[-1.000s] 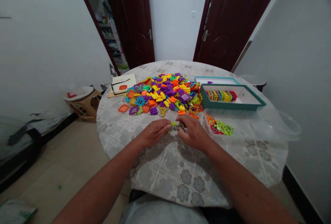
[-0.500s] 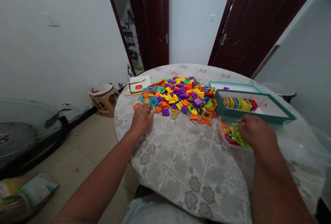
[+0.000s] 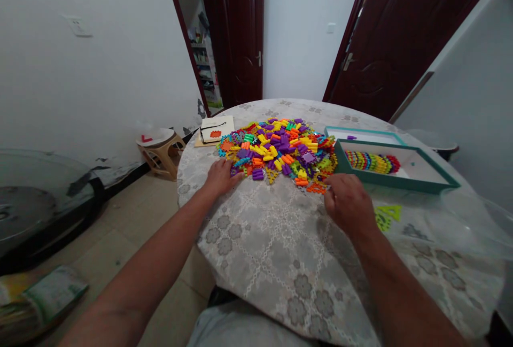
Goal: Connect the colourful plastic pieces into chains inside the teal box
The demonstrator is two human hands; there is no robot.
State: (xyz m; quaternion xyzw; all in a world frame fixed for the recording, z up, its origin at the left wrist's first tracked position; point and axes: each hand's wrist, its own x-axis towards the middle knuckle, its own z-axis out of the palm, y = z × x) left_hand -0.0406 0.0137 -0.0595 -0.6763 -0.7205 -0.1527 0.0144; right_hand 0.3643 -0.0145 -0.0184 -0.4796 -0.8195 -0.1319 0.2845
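Note:
My left hand [image 3: 222, 176] is at the left front edge of a heaped pile of colourful plastic building pieces [image 3: 280, 146]. Its thumb and fingers close around a purple toothed building piece [image 3: 233, 171], partly hidden, beside a tilted blue piece [image 3: 242, 161]. At the pile's right front corner, my right hand [image 3: 349, 200] has its fingers curled together, touching or close beside orange pieces [image 3: 316, 189]. What lies in its fingertips is hidden. Behind the right wrist show yellow-green pieces [image 3: 387, 216] in a clear plastic tub, mostly covered by the hand and forearm.
A teal-edged box [image 3: 401, 182] holds a row of coloured discs; its lid [image 3: 385, 134] lies behind with a purple piece inside. Clear plastic [image 3: 476, 218] stands at the right. Glasses and an orange piece lie on a pad [image 3: 224, 122]. A patterned cloth [image 3: 272, 240] covers the round table.
Both hands first held a yellow-green piece together. Then my left hand moved to the pile's left edge and my right to the clear tub. Since then my right hand has moved left to the pile.

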